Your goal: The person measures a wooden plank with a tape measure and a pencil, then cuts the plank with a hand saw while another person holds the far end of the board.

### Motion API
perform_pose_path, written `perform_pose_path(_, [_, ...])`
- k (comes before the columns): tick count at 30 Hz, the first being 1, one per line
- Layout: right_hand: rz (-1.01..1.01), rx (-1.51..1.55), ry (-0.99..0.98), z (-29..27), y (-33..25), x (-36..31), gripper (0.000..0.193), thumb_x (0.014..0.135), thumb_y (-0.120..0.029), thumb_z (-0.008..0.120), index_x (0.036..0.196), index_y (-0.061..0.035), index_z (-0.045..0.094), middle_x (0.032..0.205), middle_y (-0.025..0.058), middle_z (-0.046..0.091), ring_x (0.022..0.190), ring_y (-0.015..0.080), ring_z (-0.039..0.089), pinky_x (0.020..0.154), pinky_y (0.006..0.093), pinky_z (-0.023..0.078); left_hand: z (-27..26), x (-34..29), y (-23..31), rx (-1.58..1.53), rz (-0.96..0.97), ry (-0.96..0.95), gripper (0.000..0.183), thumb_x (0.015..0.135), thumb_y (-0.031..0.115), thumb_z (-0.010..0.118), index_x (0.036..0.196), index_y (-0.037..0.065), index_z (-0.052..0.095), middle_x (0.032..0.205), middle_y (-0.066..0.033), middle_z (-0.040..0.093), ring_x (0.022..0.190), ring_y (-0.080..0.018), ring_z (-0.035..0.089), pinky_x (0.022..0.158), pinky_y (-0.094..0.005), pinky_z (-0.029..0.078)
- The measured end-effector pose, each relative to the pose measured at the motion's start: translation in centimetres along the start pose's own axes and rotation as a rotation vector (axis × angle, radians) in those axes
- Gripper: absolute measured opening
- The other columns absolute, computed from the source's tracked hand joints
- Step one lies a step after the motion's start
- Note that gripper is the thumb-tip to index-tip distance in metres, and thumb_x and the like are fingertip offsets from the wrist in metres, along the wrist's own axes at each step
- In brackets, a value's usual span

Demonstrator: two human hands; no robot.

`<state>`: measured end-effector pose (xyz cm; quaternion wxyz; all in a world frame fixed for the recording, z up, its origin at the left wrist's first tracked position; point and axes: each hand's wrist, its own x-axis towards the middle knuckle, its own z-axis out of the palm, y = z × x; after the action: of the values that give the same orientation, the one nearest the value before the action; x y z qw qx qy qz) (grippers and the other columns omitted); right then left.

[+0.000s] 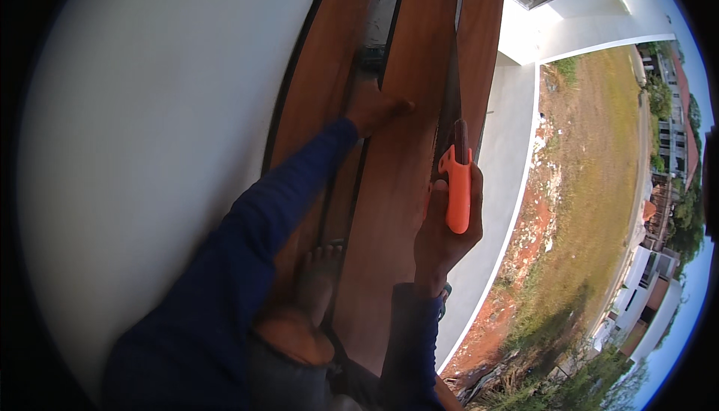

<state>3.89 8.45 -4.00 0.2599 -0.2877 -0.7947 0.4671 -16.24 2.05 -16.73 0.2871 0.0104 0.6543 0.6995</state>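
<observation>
My right hand (447,235) is wrapped round the orange handle of a handsaw (458,194). Its blade points away from me, edge-on along the right side of the middle brown wooden board (401,209). How deep the teeth sit in the wood, I cannot make out. Further off and to the left, my left hand (374,107) grips that board's left edge. The thumb lies across the top face, while the fingers go down into the gap and are partly hidden.
More brown boards lie on the left (318,74) and right (479,29). A bare foot (318,283) rests by the left boards. A pale wall (165,149) stands close on the left. On the right, a ledge (498,179) borders a grassy lot (592,171).
</observation>
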Motion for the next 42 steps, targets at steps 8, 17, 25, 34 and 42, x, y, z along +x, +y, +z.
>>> perform_pose_path(8, [-0.026,-0.357,-0.286,-12.8,-6.7,-13.9,0.052,0.091,-0.019,0.066,0.13,0.0123,0.05,0.113,0.0183,0.063,0.098,0.0256,0.065,0.076,0.0371,0.057,-0.2,-0.3,1.5,-0.105,-0.018,0.014,0.056,0.071,0.004,0.084,0.114,-0.012,0.053,0.109,-0.0218,0.066,0.099,-0.0253,0.069,0.087,-0.0341,0.057])
perform_pose_path(17, [0.161,-0.076,0.033,-8.0,-5.2,-10.9,0.047,0.091,-0.017,0.066,0.126,0.0114,0.054,0.112,0.0186,0.065,0.095,0.0242,0.067,0.079,0.0339,0.057,-0.6,-0.2,2.6,-0.157,-0.06,-0.06,0.057,0.076,0.008,0.083,0.118,-0.013,0.05,0.11,-0.0215,0.064,0.097,-0.025,0.068,0.085,-0.0336,0.058])
perform_pose_path(25, [-0.016,0.128,0.0,0.2,2.2,-1.3,0.039,0.093,-0.005,0.056,0.131,0.003,0.056,0.107,0.0102,0.065,0.086,0.0125,0.064,0.068,0.0226,0.055,-1.3,0.9,0.9,-0.155,-0.057,-0.032,0.054,0.075,0.006,0.083,0.116,-0.011,0.052,0.11,-0.0206,0.066,0.096,-0.0247,0.069,0.084,-0.0336,0.058])
perform_pose_path(34, [0.022,0.042,-0.074,-0.5,0.9,2.0,0.04,0.093,-0.005,0.057,0.133,0.0018,0.055,0.099,0.0066,0.066,0.076,0.0084,0.062,0.064,0.0204,0.052,1.6,-5.8,-2.8,-0.027,-0.073,0.057,0.065,0.068,0.011,0.085,0.122,-0.01,0.053,0.113,-0.0185,0.067,0.1,-0.0255,0.069,0.087,-0.0346,0.055])
perform_pose_path(42, [0.053,-0.297,-0.074,-10.0,-8.0,-11.5,0.04,0.09,-0.011,0.063,0.126,0.0063,0.057,0.113,0.0183,0.068,0.104,0.027,0.067,0.089,0.0366,0.053,1.0,-3.2,-0.4,0.036,-0.024,0.079,0.064,0.069,0.011,0.087,0.119,-0.012,0.053,0.112,-0.0219,0.066,0.099,-0.027,0.068,0.085,-0.0336,0.056])
